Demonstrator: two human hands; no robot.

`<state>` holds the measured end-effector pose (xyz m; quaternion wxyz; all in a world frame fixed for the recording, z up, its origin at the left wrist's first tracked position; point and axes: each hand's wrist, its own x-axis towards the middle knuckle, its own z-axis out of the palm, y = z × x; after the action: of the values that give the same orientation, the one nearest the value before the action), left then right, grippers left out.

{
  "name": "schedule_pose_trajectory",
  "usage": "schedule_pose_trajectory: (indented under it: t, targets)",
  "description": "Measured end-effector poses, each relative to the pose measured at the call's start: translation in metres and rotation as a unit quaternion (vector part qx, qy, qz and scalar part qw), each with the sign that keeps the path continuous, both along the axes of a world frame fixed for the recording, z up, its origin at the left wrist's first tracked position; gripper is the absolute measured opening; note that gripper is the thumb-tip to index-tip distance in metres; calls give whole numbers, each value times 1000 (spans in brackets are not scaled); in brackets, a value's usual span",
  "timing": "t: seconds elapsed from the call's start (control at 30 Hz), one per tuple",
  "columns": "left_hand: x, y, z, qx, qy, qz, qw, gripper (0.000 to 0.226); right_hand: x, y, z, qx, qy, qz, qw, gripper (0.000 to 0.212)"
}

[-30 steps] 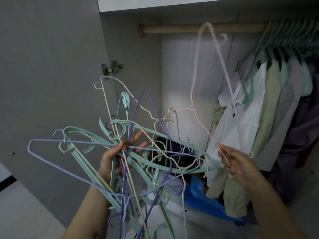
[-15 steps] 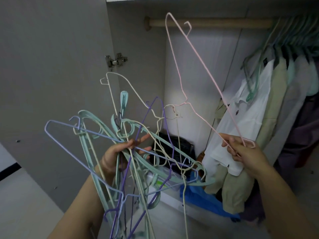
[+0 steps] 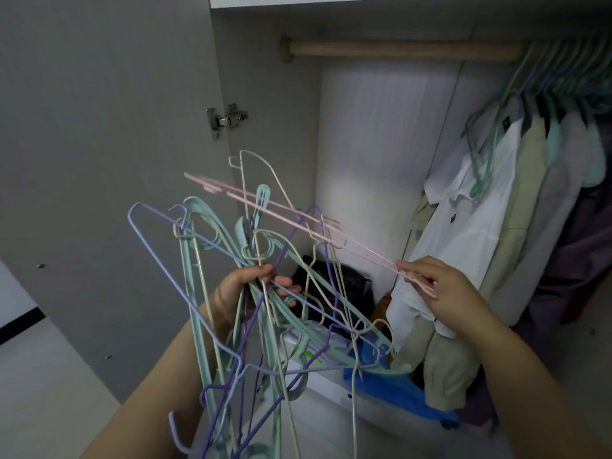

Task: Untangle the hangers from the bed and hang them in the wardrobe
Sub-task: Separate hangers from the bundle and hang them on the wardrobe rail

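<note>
My left hand [image 3: 241, 289] grips a tangled bunch of hangers [image 3: 265, 313], mint green, cream, purple and pale blue, held up in front of the open wardrobe. My right hand [image 3: 440, 286] pinches one end of a pink wire hanger [image 3: 298, 220]. The pink hanger lies nearly flat, slanting up to the left across the top of the bunch, its far end level with the wardrobe's left wall. The wooden rail [image 3: 397, 49] runs across the top of the wardrobe, well above both hands. The rail's left stretch is bare.
The wardrobe door [image 3: 99, 160] stands open at the left, with a metal hinge [image 3: 227, 119]. Shirts on hangers [image 3: 516, 210] crowd the rail's right end. On the wardrobe floor lie a black bag [image 3: 344, 283] and a blue plastic bag [image 3: 397, 389].
The pink hanger, earlier held upright with its top near the rail, has swung down and left to lie almost flat over the bunch. My right hand stayed at about the same height. The view moved closer.
</note>
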<state>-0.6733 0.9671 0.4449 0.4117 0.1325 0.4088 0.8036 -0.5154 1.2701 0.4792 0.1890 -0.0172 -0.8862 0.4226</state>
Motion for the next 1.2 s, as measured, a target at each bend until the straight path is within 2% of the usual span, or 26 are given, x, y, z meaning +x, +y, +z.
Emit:
schedule_pose_trajectory:
  t: [0.03,0.13,0.2,0.33,0.53,0.63,0.77,0.9,1.03,1.13,1.2]
  targets:
    - [0,2,-3,11,2,6,1000,18,-1,-4,1,6,9,7,1000,33]
    - [1,3,-14,42,11,15,999,27,-2,-13,4,-51,0,10,999,34]
    - [2,4,-19,82,-6,18,996,19,-2,-17,6,-81,-30,-3,996,29]
    - [2,3,-20,106,-1,22,994,27,2,-18,11,-106,-31,-34,993,28]
    - [4,4,-12,99,17,38,994,31,0,5,20,-270,-73,-55,958,29]
    - [6,6,-11,110,19,27,993,31,4,8,28,-260,-62,-56,962,27]
    - [4,8,-12,125,21,21,992,32,14,5,34,-179,-38,-57,981,18]
    - [2,8,-10,120,15,21,992,33,18,0,38,-181,-15,-48,982,15]
    - [-1,9,-10,125,11,38,991,32,12,9,29,-264,-10,-70,962,22]
    - [-3,8,-11,140,-8,72,987,33,3,17,17,-383,5,-71,921,27]
    - [-5,8,-15,157,-21,84,984,32,-2,20,10,-427,1,-63,902,29]
